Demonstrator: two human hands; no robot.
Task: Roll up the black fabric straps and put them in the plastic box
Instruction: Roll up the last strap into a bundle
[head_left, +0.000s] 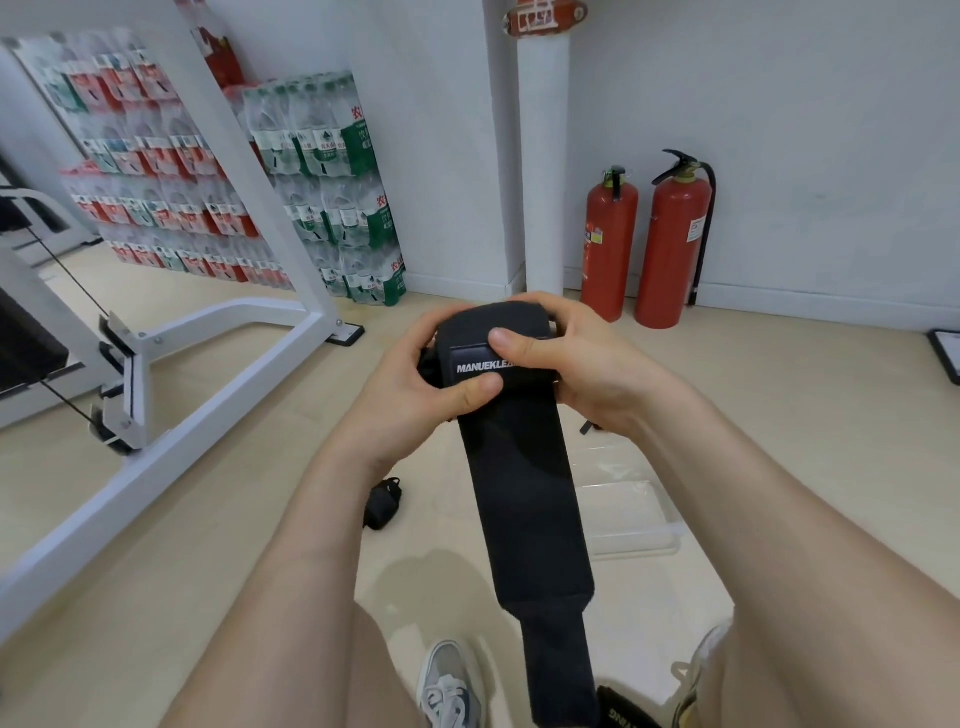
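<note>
Bare knees fill the bottom corners of the frame, and a grey sneaker stands on the pale floor between them. Over it hangs the loose tail of a black fabric strap, which drops from the middle of the frame almost to the bottom edge and narrows near its end.

Its upper end is wound into a thick roll, held up in both hands at the centre of the frame. The left hand grips the roll from the left, with the thumb pressed on the strap just below a label with white lettering. The right hand clasps it from the right, fingers curled over the top and the thumb laid across the label.

Right of the hanging tail, low on the floor, sits a clear plastic box, partly hidden behind the strap. Left of the tail, a small black bundle lies on the floor, well apart from the box. Another black piece with lettering shows at the bottom edge.

Two red fire extinguishers stand against the white wall at right of centre, beside a white pillar. Stacked packs of bottled water fill the upper left, behind a white metal frame.
</note>
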